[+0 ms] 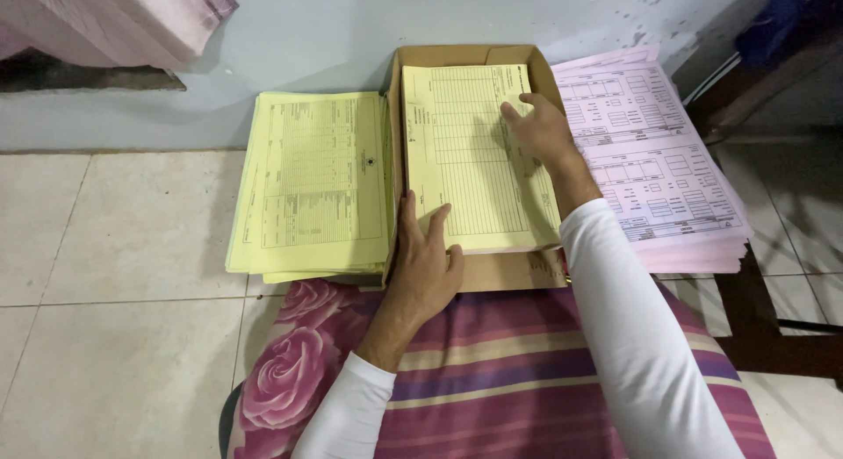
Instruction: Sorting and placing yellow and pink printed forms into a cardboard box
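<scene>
A brown cardboard box [509, 270] lies open in front of me, with a stack of yellow printed forms [465, 152] inside it. My left hand [426, 261] rests flat on the near left corner of that stack, fingers spread. My right hand [540, 130] presses flat on the upper right part of the top yellow sheet. Both arms wear white sleeves. Neither hand grips anything.
A second pile of yellow forms [312, 182] lies on the floor left of the box. A pile of pink forms [654, 161] lies to its right. A striped and rose-patterned cloth [527, 362] covers my lap. Pale floor tiles [114, 275] spread left; a grey wall [351, 29] stands behind.
</scene>
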